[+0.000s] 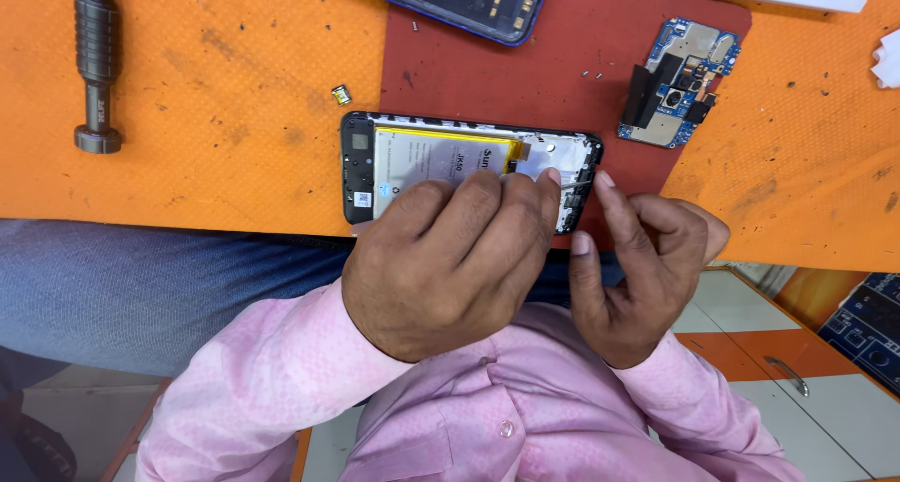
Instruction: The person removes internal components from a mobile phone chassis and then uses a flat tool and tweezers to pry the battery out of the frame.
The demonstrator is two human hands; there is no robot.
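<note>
Phone (441, 158): opened, black frame, pale yellow-edged battery bared, laid flat at the orange worktop's (216, 116) near edge.
Left hand (450, 262): grip curled down onto the phone.
Right hand (647, 271): fingers loosely parted, nothing held, fingertip at the frame's end.

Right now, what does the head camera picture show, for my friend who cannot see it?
Two hands, the left hand and right hand, work on an opened phone lying on an orange table. A small blue circuit board lies nearby on a red mat.

Matt orange mat (216, 116) – scuffed, knurled metal tool (97, 60), glossy plastic phone frame (361, 177)
</note>
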